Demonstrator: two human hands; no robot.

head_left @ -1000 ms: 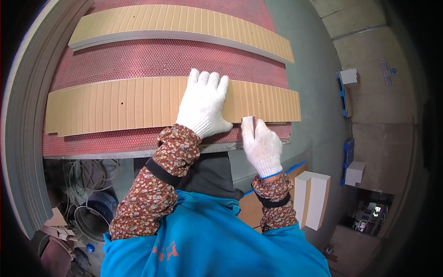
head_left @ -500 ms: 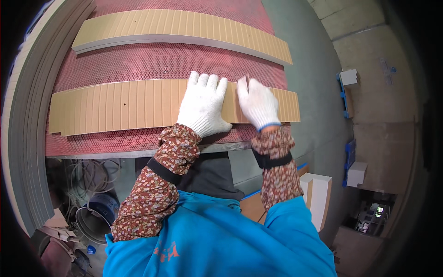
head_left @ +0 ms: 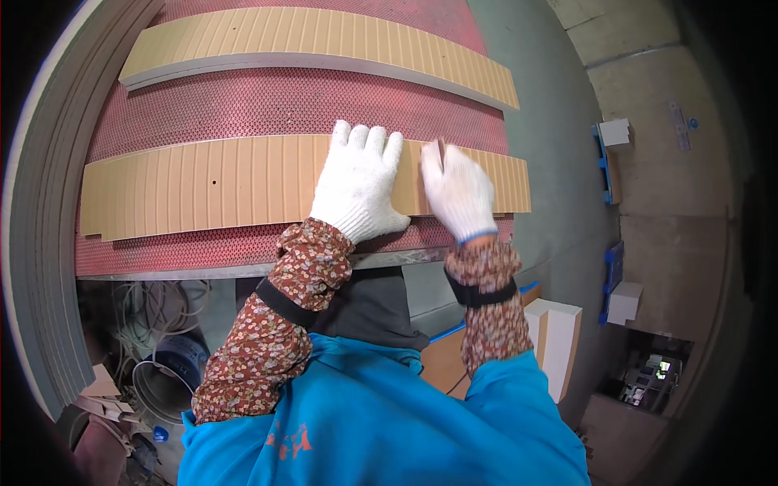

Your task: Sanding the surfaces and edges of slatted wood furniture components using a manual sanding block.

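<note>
A tan grooved panel (head_left: 267, 182) with a small dark hole lies across the red mesh-patterned tabletop in front of me. My left hand (head_left: 359, 180), in a white knit glove, rests flat on it with the fingers stretched forward and the thumb out to the right, by its near edge. Just to the right, over the same panel, my gloved right hand (head_left: 459, 193) is closed on a thin brown piece (head_left: 441, 149). Only a sliver of that piece shows between the thumb and fingers, so its kind is unclear.
Farther back lies a second grooved panel stack (head_left: 324, 36). Tall stacked boards (head_left: 40, 243) line the left side. Below the table's near edge are coiled hoses (head_left: 166, 312) and a blue bucket (head_left: 174, 377). White boxed pieces (head_left: 559, 340) stand at lower right.
My right hand has shifted slightly right and nearer to me, with the brown piece still in it. My left hand stays on the panel.
</note>
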